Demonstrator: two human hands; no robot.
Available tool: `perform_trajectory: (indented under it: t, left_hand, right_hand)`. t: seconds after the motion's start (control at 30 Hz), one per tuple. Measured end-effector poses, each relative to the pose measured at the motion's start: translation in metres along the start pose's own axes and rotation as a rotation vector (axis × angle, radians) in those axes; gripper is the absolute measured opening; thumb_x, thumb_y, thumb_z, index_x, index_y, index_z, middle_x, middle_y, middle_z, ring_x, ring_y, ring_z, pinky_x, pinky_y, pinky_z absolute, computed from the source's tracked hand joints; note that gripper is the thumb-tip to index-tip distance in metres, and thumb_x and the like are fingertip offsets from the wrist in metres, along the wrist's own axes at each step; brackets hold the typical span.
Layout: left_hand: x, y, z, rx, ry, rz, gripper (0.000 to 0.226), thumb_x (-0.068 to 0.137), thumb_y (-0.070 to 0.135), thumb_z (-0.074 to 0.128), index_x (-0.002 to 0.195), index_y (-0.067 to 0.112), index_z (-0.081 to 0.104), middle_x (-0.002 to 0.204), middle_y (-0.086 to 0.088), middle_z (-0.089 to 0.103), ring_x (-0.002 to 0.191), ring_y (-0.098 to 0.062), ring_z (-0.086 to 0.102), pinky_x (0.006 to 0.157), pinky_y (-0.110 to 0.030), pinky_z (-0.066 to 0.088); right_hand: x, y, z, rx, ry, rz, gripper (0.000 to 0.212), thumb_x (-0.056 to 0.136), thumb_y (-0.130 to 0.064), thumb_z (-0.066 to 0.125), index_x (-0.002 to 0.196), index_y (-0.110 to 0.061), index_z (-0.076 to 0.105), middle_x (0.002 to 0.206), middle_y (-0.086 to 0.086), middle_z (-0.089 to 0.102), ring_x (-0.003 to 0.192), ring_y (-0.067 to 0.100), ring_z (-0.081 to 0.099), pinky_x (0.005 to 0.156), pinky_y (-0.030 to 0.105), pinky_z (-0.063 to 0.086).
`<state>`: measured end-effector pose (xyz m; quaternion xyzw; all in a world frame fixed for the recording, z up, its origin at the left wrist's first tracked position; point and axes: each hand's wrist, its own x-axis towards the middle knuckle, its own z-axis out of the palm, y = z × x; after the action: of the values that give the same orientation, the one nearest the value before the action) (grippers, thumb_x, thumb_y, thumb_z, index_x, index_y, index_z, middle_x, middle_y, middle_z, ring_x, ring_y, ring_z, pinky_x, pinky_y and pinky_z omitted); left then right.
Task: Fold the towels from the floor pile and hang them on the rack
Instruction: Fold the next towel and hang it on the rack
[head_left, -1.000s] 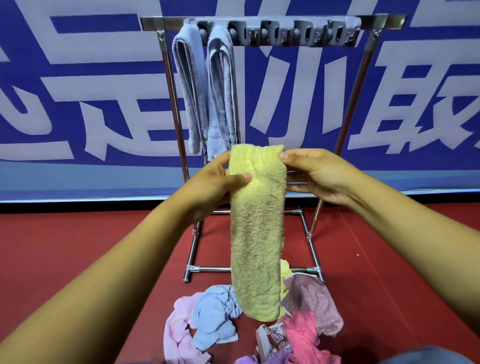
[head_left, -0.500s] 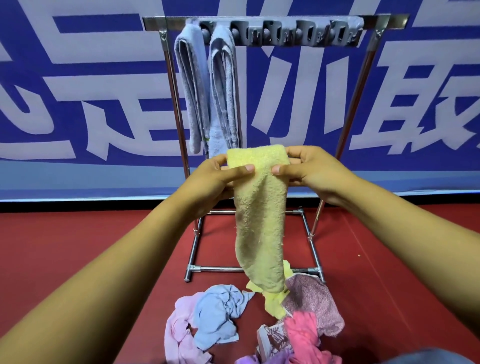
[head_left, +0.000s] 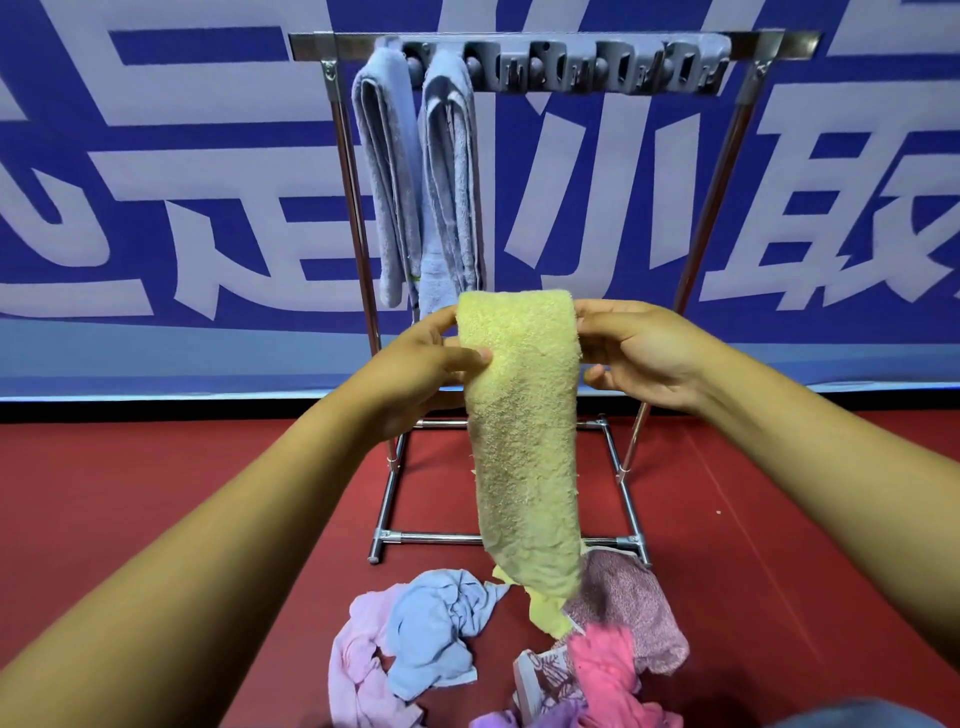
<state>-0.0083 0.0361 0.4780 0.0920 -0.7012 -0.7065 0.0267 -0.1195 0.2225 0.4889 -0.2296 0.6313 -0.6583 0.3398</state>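
Hands hold the top fold of a yellow towel (head_left: 522, 415) between them: the left hand (head_left: 415, 376) pinches its edge with thumb in front, while the right hand (head_left: 636, 353) touches the other edge, fingers loosely curled, its grasp hidden behind the cloth. Held so, the folded strip hangs straight, likely ready for a free slot on the rack (head_left: 571, 44) beyond, right of two blue towels (head_left: 415, 182). Below lies the pile (head_left: 498, 639).

Across the upper half of my view hangs a blue banner (head_left: 156, 171) printed with large white characters, a paler blue band along its bottom edge. Below it a dark strip meets the red floor (head_left: 156, 493), which fills the lower frame.
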Motion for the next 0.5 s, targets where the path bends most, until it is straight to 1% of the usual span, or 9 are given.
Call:
perform_trajectory:
  t: [0.1,0.17,0.23,0.27,0.33,0.37,0.43,0.47,0.5]
  left_hand:
    - [-0.0016,-0.0014,0.0025,-0.030,-0.016,-0.007,0.044,0.091,0.001,0.058,0.128,0.023,0.054,0.109,-0.004,0.071,0.091,-0.019,0.066,0.089,-0.039,0.051]
    - [-0.0026,-0.0017,0.0038,-0.017,-0.027,0.007,0.046,0.089,0.002,0.061,0.129,0.023,0.053,0.109,-0.006,0.071,0.094,-0.020,0.067,0.091,-0.040,0.050]
    - [-0.0032,-0.0014,0.0052,0.007,-0.041,0.027,0.047,0.087,0.003,0.063,0.128,0.024,0.051,0.105,-0.007,0.072,0.095,-0.019,0.069,0.087,-0.036,0.053]
    - [-0.0034,-0.0013,0.0057,0.016,-0.042,0.034,0.048,0.087,0.004,0.064,0.127,0.025,0.051,0.103,-0.007,0.073,0.095,-0.018,0.069,0.082,-0.033,0.055]
    - [-0.0031,-0.0018,0.0055,0.023,-0.025,0.037,0.052,0.085,0.004,0.067,0.128,0.026,0.048,0.100,-0.006,0.074,0.092,-0.018,0.071,0.070,-0.027,0.057]
    - [-0.0030,-0.0024,0.0053,0.026,-0.013,0.040,0.055,0.084,0.004,0.068,0.130,0.026,0.048,0.098,-0.006,0.074,0.091,-0.018,0.071,0.066,-0.025,0.056]
    - [-0.0029,-0.0033,0.0066,0.047,0.015,0.060,0.059,0.080,0.002,0.072,0.130,0.025,0.049,0.091,-0.005,0.074,0.086,-0.018,0.072,0.064,-0.025,0.056]
    - [-0.0029,-0.0034,0.0073,0.068,0.038,0.077,0.057,0.079,0.002,0.073,0.128,0.023,0.052,0.086,-0.004,0.073,0.082,-0.017,0.072,0.062,-0.025,0.056]
    - [-0.0026,-0.0039,0.0072,0.093,0.068,0.094,0.054,0.078,0.002,0.074,0.124,0.021,0.056,0.080,-0.003,0.072,0.078,-0.016,0.072,0.062,-0.024,0.055]
  right_hand:
    - [-0.0017,-0.0013,0.0018,0.000,-0.009,0.035,0.022,0.097,-0.005,0.044,0.106,-0.011,0.063,0.080,-0.003,0.063,0.063,0.004,0.050,0.047,0.016,0.024]
    - [-0.0019,-0.0009,0.0026,-0.031,-0.005,0.056,0.021,0.096,-0.005,0.046,0.107,-0.011,0.063,0.081,-0.003,0.062,0.060,0.001,0.050,0.048,0.015,0.023]
    - [-0.0011,0.0004,0.0037,-0.067,0.021,0.053,0.019,0.094,-0.003,0.049,0.102,-0.010,0.064,0.079,-0.002,0.060,0.053,-0.001,0.049,0.046,0.014,0.024]
    - [-0.0009,0.0006,0.0040,-0.091,0.043,0.045,0.017,0.093,-0.002,0.051,0.097,-0.010,0.065,0.078,-0.001,0.060,0.051,0.000,0.048,0.045,0.013,0.026]
    - [-0.0006,0.0001,0.0041,-0.159,0.093,0.022,0.013,0.090,-0.004,0.058,0.089,-0.013,0.068,0.076,-0.001,0.062,0.057,0.002,0.050,0.046,0.012,0.034]
    - [-0.0006,-0.0005,0.0038,-0.193,0.115,0.007,0.011,0.089,-0.005,0.061,0.087,-0.013,0.069,0.077,0.000,0.063,0.062,0.005,0.053,0.050,0.013,0.040]
    - [-0.0008,-0.0018,0.0033,-0.246,0.143,-0.038,0.008,0.086,-0.006,0.064,0.085,-0.012,0.069,0.080,0.002,0.068,0.071,0.010,0.061,0.065,0.018,0.052]
    - [-0.0012,-0.0025,0.0037,-0.267,0.150,-0.063,0.006,0.086,-0.005,0.065,0.084,-0.010,0.069,0.080,0.003,0.069,0.072,0.012,0.064,0.069,0.020,0.054]
    - [-0.0022,-0.0035,0.0052,-0.287,0.152,-0.085,0.006,0.086,-0.004,0.065,0.083,-0.009,0.067,0.077,0.004,0.069,0.070,0.012,0.064,0.069,0.021,0.055]
